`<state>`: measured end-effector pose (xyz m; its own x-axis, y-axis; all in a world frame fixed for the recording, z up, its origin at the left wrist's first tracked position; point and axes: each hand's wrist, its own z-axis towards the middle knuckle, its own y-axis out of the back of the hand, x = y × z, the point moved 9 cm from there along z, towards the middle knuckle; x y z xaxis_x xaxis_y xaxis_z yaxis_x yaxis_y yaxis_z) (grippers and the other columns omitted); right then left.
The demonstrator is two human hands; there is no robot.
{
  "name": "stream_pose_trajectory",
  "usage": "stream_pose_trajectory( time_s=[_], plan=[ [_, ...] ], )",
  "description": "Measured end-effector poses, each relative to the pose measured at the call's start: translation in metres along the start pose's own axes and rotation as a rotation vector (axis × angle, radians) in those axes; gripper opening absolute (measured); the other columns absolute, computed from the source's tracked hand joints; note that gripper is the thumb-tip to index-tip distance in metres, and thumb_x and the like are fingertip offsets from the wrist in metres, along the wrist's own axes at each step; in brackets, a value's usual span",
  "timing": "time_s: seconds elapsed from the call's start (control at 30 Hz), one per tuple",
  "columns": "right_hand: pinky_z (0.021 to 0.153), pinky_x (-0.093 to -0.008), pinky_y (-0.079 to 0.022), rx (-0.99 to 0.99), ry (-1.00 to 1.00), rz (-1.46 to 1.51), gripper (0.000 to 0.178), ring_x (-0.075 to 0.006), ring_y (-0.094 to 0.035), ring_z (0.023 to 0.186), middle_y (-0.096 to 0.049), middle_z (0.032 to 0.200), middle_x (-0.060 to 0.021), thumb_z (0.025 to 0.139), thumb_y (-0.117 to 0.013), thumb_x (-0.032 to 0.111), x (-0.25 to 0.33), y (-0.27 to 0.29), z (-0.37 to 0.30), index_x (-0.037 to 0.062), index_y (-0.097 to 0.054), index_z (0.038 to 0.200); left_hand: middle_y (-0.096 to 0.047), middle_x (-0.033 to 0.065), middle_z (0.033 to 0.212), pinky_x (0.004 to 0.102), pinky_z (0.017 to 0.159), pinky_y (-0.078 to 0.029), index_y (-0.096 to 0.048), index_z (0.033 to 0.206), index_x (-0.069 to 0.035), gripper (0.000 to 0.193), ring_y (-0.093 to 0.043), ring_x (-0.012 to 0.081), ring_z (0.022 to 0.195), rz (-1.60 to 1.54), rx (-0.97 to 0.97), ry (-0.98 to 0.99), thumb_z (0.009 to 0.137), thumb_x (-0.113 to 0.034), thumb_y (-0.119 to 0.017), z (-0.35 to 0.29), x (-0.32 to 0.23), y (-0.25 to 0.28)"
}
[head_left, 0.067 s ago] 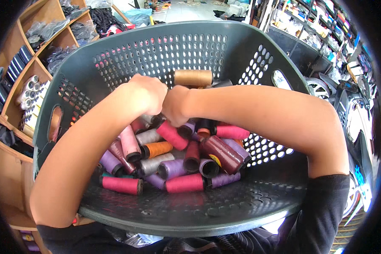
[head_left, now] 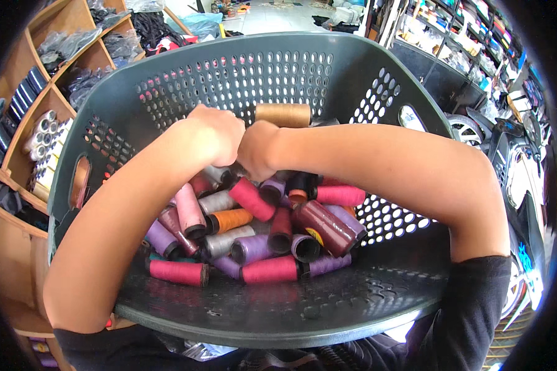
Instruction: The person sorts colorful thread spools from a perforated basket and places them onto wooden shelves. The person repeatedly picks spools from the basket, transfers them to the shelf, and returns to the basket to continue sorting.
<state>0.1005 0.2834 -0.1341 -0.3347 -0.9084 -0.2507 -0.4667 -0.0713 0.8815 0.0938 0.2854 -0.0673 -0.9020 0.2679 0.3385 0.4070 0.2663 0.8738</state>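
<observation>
Both hands are inside a large dark green basket (head_left: pixel 377 55) with perforated walls. My left hand (head_left: pixel 220 135) is closed, its back turned up, and my right hand (head_left: pixel 258 150) is closed right beside it, knuckles nearly touching. What they hold, if anything, is hidden behind the curled fingers. Below them lie many cone spools of thread: an orange spool (head_left: pixel 230 219), a dark maroon spool (head_left: pixel 328 227), a light pink spool (head_left: pixel 190 207) and a hot pink spool (head_left: pixel 270 269). A tan thread spool (head_left: pixel 283 115) rests beyond my right hand.
Wooden shelves (head_left: pixel 56 80) with dark bundles and plastic bags stand at the left. A packed rack (head_left: pixel 458 37) is at the far right, with a wheeled vehicle (head_left: pixel 465 128) below it. The basket has handle holes in its side walls. Pale floor (head_left: pixel 272 18) shows beyond.
</observation>
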Motion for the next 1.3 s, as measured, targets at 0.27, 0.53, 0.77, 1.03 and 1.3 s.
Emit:
stream_pose_trajectory(
  time_s=[0.27,0.53,0.77,1.03,1.3],
  plan=[
    [0.085,-0.0400,-0.054,-0.252,-0.436,-0.187,0.052,-0.0312,-0.066,0.107,-0.069,0.107,-0.0133,0.082,-0.070,0.026,-0.103,0.023,-0.018,-0.0001,-0.056,0.125,-0.070,0.0205,0.106,0.0486,0.090,-0.051,-0.061,0.118,-0.001,0.039,-0.068,0.0346,0.103,0.071,-0.113,0.021,0.082,-0.016,-0.061,0.003,0.017,0.059],
    [0.080,-0.0531,-0.054,-0.065,-0.262,-0.084,0.069,-0.0274,-0.069,0.106,-0.066,0.126,-0.0058,0.081,-0.072,0.024,-0.108,0.011,0.004,0.0057,-0.046,0.141,-0.068,0.0177,0.100,0.0499,0.085,-0.050,-0.059,0.114,-0.002,0.035,-0.067,0.0352,0.097,0.129,-0.280,-0.022,0.083,-0.018,-0.062,-0.001,0.039,0.065],
    [0.085,-0.0403,-0.055,-0.112,-0.114,0.160,0.047,-0.0321,-0.070,0.099,-0.072,0.101,-0.0198,0.071,-0.075,0.034,-0.088,0.058,-0.014,-0.0015,-0.071,0.102,-0.064,0.0202,0.116,0.0464,0.098,-0.047,-0.054,0.125,-0.001,0.054,-0.063,0.0341,0.111,0.088,0.020,-0.009,0.085,-0.035,-0.067,0.021,0.041,-0.022],
    [0.074,-0.0361,-0.058,0.019,-0.018,1.090,0.051,-0.0308,-0.071,0.088,-0.071,0.096,-0.0217,0.069,-0.069,0.036,-0.104,0.045,-0.016,-0.0081,-0.071,0.096,-0.062,0.0214,0.124,0.0348,0.098,-0.048,-0.048,0.133,0.005,0.084,-0.060,0.0232,0.116,-1.215,0.090,-0.425,0.077,-0.047,-0.082,0.032,0.010,-0.011],
    [0.096,-0.0442,-0.050,0.362,-0.262,0.832,0.071,-0.0307,-0.063,0.116,-0.065,0.125,-0.0193,0.079,-0.068,0.056,-0.148,0.006,-0.036,0.0076,-0.063,0.131,-0.067,0.0109,0.066,0.0335,0.059,-0.053,-0.061,0.095,0.001,0.030,-0.069,0.0207,0.067,-0.924,0.115,-0.118,0.078,-0.016,-0.079,0.038,0.037,-0.019]
  ],
)
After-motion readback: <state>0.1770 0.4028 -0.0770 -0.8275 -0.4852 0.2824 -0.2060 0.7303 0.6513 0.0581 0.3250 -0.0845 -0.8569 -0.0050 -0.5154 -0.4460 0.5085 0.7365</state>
